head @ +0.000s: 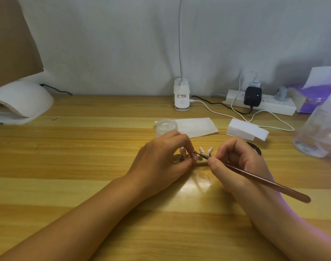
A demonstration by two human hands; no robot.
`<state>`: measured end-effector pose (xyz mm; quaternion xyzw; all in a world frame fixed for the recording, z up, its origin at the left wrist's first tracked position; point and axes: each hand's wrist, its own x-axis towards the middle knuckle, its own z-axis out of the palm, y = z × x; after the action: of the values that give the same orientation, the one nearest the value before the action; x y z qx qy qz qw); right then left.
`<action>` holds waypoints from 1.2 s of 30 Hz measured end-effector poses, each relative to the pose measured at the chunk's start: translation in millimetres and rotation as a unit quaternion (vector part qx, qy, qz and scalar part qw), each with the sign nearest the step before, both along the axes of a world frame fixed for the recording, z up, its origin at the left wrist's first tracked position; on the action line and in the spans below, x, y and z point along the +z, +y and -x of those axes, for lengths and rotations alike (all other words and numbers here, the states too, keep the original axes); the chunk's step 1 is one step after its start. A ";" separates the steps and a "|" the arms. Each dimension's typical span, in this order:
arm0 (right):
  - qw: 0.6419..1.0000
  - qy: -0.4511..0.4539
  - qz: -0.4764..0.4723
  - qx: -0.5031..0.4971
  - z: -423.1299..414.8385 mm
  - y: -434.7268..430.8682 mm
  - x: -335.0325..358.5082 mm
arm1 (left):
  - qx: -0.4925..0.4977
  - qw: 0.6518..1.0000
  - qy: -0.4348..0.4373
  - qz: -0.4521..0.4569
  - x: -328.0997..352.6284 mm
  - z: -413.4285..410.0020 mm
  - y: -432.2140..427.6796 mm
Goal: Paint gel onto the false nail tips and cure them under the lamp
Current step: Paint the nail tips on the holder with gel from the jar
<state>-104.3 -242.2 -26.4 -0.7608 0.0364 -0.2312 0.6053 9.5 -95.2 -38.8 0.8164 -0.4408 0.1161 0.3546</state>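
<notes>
Several pink false nail tips (201, 150) stand on small pegs of a holder on the wooden table (85, 147). My left hand (160, 161) pinches the holder by one tip (195, 155), steadying it. My right hand (240, 164) grips a dark brown gel brush (264, 180) like a pen, its fine tip touching that pinched nail tip. The white curing lamp (21, 102) sits at the far left of the table. A dark gel pot (256, 147) lies partly hidden behind my right hand.
A clear jar (166, 127) and a white paper wipe (196, 127) lie behind my hands, a white block (245, 131) to the right. A desk lamp clamp (181, 97), power strip (260, 102) with cables, a purple tissue pack (311, 98) and a clear plastic container (317, 132) stand at the back and right.
</notes>
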 end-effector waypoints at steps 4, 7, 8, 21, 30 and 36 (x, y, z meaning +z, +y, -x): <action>1.000 0.012 0.020 -0.002 -0.8 -0.4 -0.1 | 0.000 1.000 0.003 -0.001 0.6 -0.1 -0.5; 1.000 0.015 0.025 0.002 -0.7 -1.3 -0.3 | 0.002 1.000 0.003 -0.003 0.8 0.1 -0.9; 1.000 0.013 0.025 0.007 -0.4 -1.3 -0.1 | 0.002 1.000 0.004 -0.003 0.8 0.3 -0.7; 1.000 0.015 -0.001 0.013 1.2 -0.9 1.0 | -0.005 1.000 0.016 0.004 2.3 0.2 -0.2; 0.997 -0.003 -0.082 0.000 1.8 0.4 1.7 | -0.005 1.000 0.016 0.007 1.0 0.3 -0.2; 0.997 0.006 -0.073 -0.009 0.4 1.5 2.5 | -0.006 1.000 0.016 0.010 0.7 0.0 0.0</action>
<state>-104.7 -240.6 -23.9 -0.7154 0.0636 -0.2282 0.6573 9.4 -95.2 -38.0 0.8117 -0.4391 0.1052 0.3705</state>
